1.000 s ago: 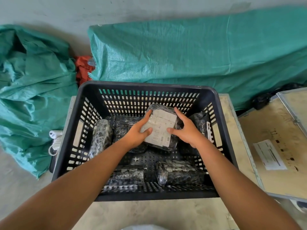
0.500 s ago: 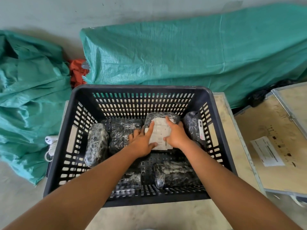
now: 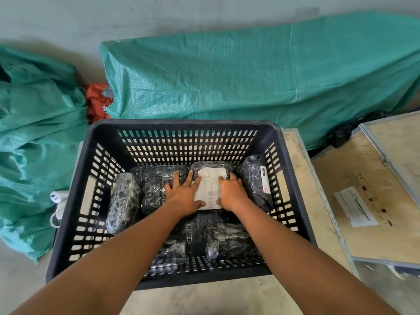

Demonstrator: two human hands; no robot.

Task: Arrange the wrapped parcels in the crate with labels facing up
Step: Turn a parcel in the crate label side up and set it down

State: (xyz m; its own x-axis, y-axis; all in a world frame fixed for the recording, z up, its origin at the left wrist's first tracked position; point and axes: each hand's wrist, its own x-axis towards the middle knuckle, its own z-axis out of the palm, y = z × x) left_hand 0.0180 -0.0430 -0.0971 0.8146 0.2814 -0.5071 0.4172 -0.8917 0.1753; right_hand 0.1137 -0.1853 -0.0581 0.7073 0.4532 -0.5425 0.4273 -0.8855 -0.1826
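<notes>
A: So, grip state?
B: Both flat on the labelled parcel (image 3: pixel 210 189) at the crate's (image 3: pixel 181 126) far wall — left hand (image 3: pixel 184 195) and right hand (image 3: pixel 231 193) press its sides, not clenched.
A: Handling?
B: Slick film, probably soft; take it by the edges.
A: Room?
B: Crate on a wooden case (image 3: pixel 302 178), green tarps (image 3: pixel 250 83) behind.

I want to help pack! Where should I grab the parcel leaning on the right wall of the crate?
Probably by its two long edges, reaching down from above. That parcel stands on its side against the crate wall, white label facing the wall, so only its top is free to pinch.
</notes>
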